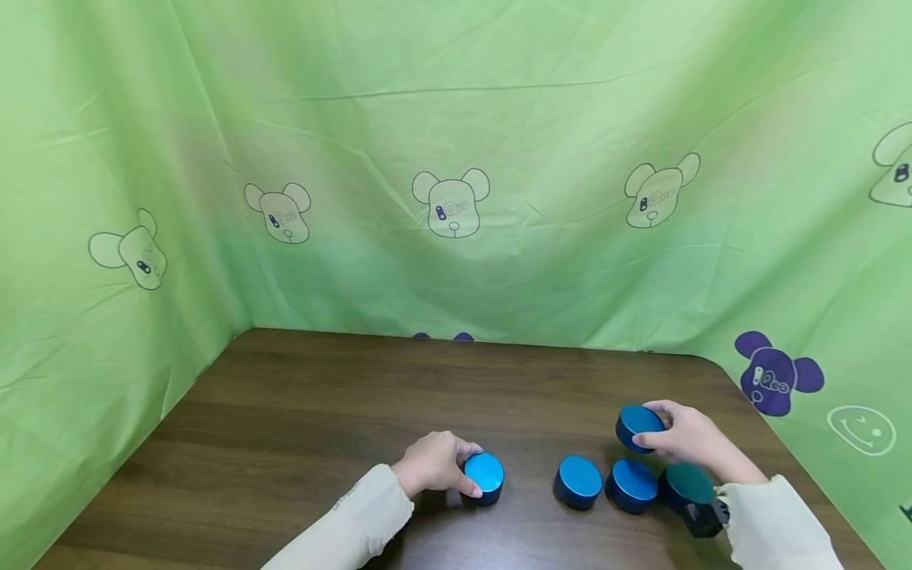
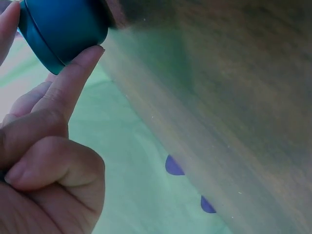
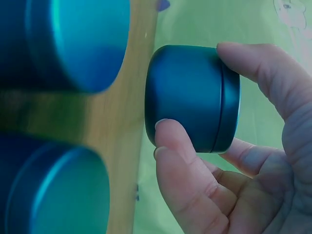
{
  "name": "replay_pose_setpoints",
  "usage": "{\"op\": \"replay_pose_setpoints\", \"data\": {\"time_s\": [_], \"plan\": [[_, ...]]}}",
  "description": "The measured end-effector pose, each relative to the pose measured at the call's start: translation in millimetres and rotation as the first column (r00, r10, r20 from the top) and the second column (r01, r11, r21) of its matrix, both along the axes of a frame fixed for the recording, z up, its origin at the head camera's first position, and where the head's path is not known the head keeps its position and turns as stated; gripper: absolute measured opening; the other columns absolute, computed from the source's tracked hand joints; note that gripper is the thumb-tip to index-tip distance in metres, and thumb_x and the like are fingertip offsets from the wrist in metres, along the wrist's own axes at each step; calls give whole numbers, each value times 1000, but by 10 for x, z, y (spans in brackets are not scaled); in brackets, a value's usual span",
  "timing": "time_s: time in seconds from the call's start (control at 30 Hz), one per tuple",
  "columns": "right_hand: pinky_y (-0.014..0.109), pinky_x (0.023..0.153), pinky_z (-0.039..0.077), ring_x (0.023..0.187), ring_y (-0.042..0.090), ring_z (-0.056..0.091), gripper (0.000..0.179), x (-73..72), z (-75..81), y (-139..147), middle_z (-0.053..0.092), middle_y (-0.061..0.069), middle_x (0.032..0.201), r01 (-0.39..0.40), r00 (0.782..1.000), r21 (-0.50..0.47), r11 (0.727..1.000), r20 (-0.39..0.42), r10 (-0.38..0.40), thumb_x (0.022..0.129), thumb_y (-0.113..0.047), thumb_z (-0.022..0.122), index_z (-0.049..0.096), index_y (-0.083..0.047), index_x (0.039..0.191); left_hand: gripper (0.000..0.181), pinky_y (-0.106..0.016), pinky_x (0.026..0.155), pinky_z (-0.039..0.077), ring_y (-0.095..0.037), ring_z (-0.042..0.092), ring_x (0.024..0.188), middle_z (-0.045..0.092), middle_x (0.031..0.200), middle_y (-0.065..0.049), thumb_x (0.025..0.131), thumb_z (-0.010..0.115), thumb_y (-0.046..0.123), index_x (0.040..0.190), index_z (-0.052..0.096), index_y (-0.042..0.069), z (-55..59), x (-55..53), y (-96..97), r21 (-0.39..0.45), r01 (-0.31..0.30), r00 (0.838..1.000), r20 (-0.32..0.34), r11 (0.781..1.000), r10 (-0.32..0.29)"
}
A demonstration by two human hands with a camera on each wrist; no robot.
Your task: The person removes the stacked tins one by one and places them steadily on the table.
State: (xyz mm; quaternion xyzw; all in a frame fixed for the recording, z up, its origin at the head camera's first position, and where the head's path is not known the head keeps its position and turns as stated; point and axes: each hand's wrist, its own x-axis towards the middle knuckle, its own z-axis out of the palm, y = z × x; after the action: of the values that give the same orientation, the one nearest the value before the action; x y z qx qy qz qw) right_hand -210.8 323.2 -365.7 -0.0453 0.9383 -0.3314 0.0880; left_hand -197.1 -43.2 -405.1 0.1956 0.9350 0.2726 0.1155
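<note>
My left hand [image 1: 436,465] grips a round blue lidded tin [image 1: 484,475] left of the row, thumb on the near side and fingers on the far side. In the left wrist view this tin [image 2: 68,29] is partly cut off by the frame. With thumb and fingers, my right hand [image 1: 689,437] holds another blue tin [image 1: 634,427] raised behind the row. The right wrist view shows that tin [image 3: 187,97] between thumb and fingertips. Below it stand a left tin [image 1: 579,479], a middle tin [image 1: 632,483] and a greener-looking right tin [image 1: 685,483], partly shaded by the right arm.
All this is over a dark wood-grain table [image 1: 321,396]. A green cloth [image 1: 456,277] printed with bear heads hangs behind it and at both sides. A small black device [image 1: 704,518] sits at the right wrist, close to the right tin.
</note>
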Motion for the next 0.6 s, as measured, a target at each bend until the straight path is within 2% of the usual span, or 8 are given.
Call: {"op": "replay_pose_setpoints", "data": {"time_s": [0.33, 0.6], "plan": [[33, 57, 47, 63, 18, 59, 70, 23, 20, 219, 55, 4, 72, 6, 999, 99, 995, -42, -2, 85, -26, 71, 38, 21, 126, 54, -26, 67, 46, -14, 63, 96, 71, 106, 2, 67, 87, 29, 117, 71, 17, 0, -4, -11, -8, 2, 1000, -3, 1000, -2], [33, 57, 44, 66, 19, 63, 71, 99, 74, 434, 63, 2, 72, 49, 998, 155, 987, -56, -40, 86, -28, 69, 37, 22, 125, 54, -27, 69, 47, -15, 62, 98, 70, 109, 2, 68, 87, 29, 117, 71, 17, 2, -3, -4, -1, 4, 1000, 6, 1000, -4]]}}
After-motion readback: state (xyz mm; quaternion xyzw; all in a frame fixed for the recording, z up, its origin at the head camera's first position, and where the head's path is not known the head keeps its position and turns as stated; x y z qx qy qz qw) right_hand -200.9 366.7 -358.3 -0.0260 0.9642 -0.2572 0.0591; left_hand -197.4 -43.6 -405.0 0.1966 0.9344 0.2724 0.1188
